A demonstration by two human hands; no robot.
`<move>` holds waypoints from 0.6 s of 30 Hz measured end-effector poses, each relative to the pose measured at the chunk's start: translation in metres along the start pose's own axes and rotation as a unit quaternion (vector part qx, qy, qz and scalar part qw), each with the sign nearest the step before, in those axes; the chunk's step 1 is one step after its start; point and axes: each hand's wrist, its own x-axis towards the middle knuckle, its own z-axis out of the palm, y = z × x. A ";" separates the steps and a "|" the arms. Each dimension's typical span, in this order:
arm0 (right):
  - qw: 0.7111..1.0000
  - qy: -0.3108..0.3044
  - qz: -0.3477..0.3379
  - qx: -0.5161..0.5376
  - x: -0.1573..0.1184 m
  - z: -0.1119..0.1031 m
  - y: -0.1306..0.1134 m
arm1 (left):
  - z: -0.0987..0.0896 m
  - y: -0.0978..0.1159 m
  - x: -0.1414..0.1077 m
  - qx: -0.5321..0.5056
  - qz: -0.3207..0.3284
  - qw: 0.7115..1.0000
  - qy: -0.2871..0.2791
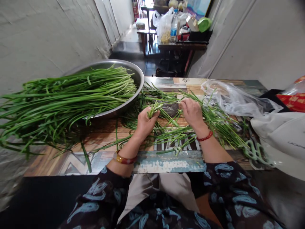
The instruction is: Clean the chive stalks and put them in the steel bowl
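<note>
My left hand point(145, 122) is closed around a small bunch of green stalks point(154, 109), pale ends up, over the middle of the table. Just to its right, my right hand point(191, 112) has its fingers pinched together beside a dark grey pile point(170, 108); what they hold, if anything, is too small to make out. Loose green stalks point(221, 127) lie scattered around both hands. At the left a large metal basin point(141, 78) bears a thick heap of long green stalks point(95, 92), their leaves hanging over its left side.
Clear plastic bags point(233, 95) lie at the right back of the wooden table point(95, 136). Green-handled scissors point(256, 152) and a white bag point(283, 133) are at the right edge. Walls flank both sides. Beyond stands another table point(183, 46) with a bottle point(174, 27).
</note>
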 end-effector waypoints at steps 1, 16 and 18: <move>0.999 -0.013 -0.028 -0.008 -0.001 -0.002 -0.006 | -0.001 0.000 0.000 0.008 0.009 1.000 0.010; 0.992 -0.065 -0.006 0.111 -0.006 0.013 -0.031 | 0.002 -0.005 -0.001 0.063 0.078 0.986 -0.136; 0.990 -0.049 0.051 0.119 -0.003 0.015 -0.017 | 0.001 -0.004 -0.001 0.055 0.081 0.989 -0.109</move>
